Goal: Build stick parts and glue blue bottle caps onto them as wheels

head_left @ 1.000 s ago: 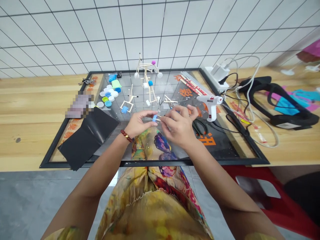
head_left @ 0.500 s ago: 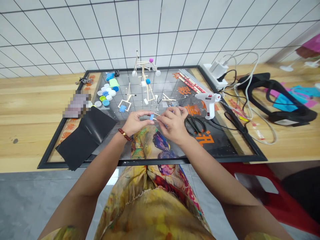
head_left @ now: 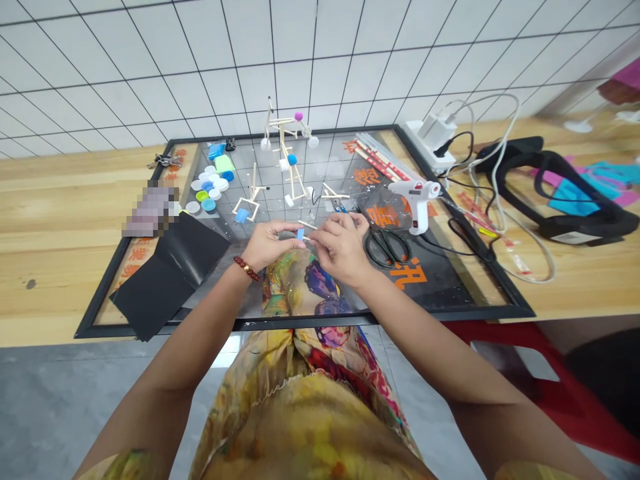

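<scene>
Between thumb and fingertips, my left hand (head_left: 269, 245) pinches a small flat blue piece (head_left: 300, 235). My right hand (head_left: 341, 248) is closed beside it, its fingertips on thin pale wooden sticks (head_left: 307, 225) that meet the blue piece. How the sticks join it is too small to make out. Beyond my hands stand a small stick frame with a blue pad (head_left: 242, 216) and a taller stick figure (head_left: 287, 143) with white, blue and pink round parts. A few loose sticks (head_left: 334, 192) lie above my right hand. Black-handled scissors (head_left: 387, 248) rest just right of it.
Bottle caps (head_left: 215, 194) cluster at left, near folded black sheets (head_left: 167, 277). To the right are a white glue gun (head_left: 417, 200), red-and-white sticks (head_left: 383, 160), a power strip (head_left: 427, 147) with loose cables, and a black headset-like frame (head_left: 555, 180). A black-edged glass panel (head_left: 310, 323) covers the table.
The view has shifted slightly. One stick at my right fingertips now shows more clearly, angled apart above the blue piece. Both hands keep nearly the same place and hold.
</scene>
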Available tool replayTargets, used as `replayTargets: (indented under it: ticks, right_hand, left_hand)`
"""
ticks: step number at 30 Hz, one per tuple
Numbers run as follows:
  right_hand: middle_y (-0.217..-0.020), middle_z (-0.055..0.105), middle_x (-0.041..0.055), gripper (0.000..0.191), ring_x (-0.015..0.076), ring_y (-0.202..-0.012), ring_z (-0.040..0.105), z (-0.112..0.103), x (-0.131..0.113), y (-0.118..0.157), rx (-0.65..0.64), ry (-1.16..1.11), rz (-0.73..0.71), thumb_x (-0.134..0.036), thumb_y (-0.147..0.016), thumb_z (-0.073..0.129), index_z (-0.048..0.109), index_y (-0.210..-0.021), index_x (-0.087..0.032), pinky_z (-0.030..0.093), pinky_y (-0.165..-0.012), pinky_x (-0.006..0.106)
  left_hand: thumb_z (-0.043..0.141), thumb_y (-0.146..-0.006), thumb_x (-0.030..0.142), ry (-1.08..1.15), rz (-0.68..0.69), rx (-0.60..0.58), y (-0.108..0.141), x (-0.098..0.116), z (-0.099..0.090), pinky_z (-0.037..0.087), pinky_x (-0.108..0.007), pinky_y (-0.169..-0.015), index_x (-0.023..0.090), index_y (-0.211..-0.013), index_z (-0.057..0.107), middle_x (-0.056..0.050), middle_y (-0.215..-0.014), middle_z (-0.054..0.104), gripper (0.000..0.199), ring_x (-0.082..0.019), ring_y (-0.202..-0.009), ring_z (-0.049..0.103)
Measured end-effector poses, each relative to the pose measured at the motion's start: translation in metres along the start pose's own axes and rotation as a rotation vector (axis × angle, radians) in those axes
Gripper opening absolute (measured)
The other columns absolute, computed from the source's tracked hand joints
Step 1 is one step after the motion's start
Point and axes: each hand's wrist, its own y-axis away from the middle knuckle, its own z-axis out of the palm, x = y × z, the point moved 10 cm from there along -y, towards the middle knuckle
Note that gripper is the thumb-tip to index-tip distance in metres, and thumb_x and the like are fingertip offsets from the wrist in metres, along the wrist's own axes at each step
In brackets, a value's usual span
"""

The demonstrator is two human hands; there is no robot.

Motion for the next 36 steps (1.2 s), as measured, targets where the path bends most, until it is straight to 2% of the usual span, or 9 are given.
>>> replayTargets:
  ticks: [4, 9, 14, 26, 36]
  right_hand:
    - [-0.088, 0.072, 0.002, 0.021, 0.0244, -0.106, 0.053, -0.002, -0.002, 0.001, 0.021, -0.006, -0.009, -0.022, -0.092, 0.056, 0.075, -0.098, -0.027, 0.019, -0.1, 0.046]
    - [-0.087, 0.072, 0.0022, 0.02, 0.0238, -0.103, 0.053, 0.005, -0.003, 0.0, -0.042, -0.037, 0.023, -0.022, -0.09, 0.054, 0.074, -0.089, -0.025, 0.02, -0.099, 0.046]
    - [-0.089, 0.071, 0.0029, 0.019, 0.0258, -0.105, 0.053, -0.003, 0.0, -0.002, 0.003, -0.041, 0.083, -0.022, -0.088, 0.055, 0.074, -0.094, -0.026, 0.021, -0.098, 0.047]
    - [-0.088, 0.068, 0.0032, 0.023, 0.0262, -0.106, 0.051, -0.005, 0.004, -0.001, 0.032, 0.032, 0.084, -0.024, -0.092, 0.054, 0.075, -0.1, -0.03, 0.021, -0.096, 0.047]
    - [-0.085, 0.07, 0.0025, 0.019, 0.0259, -0.105, 0.053, -0.008, 0.005, -0.001, 0.041, 0.012, 0.097, -0.028, -0.093, 0.054, 0.073, -0.093, -0.027, 0.023, -0.096, 0.046]
  left_hand:
    - [0.091, -0.058, 0.043, -0.022, -0.009, 0.018, 0.0, -0.001, -0.001, 0.059, -0.044, -0.092, 0.022, -0.087, 0.082, -0.008, -0.096, 0.08, 0.038, -0.027, -0.093, 0.074]
    - [0.093, -0.055, 0.045, -0.021, 0.098, -0.016, 0.001, 0.01, 0.005, 0.057, -0.042, -0.094, 0.023, -0.087, 0.082, -0.008, -0.095, 0.08, 0.04, -0.026, -0.094, 0.074]
    - [0.091, -0.059, 0.046, -0.035, 0.119, 0.018, 0.001, 0.016, 0.0, 0.056, -0.043, -0.098, 0.022, -0.093, 0.08, -0.009, -0.102, 0.079, 0.042, -0.026, -0.1, 0.073]
    - [0.082, -0.074, 0.038, -0.002, 0.097, -0.035, 0.002, 0.011, 0.005, 0.055, -0.041, -0.098, 0.023, -0.104, 0.078, -0.007, -0.102, 0.079, 0.034, -0.023, -0.099, 0.072]
    - [0.089, -0.063, 0.031, 0.021, 0.059, 0.038, -0.001, 0.003, -0.001, 0.056, -0.039, -0.093, 0.019, -0.097, 0.078, -0.007, -0.094, 0.077, 0.037, -0.022, -0.093, 0.07]
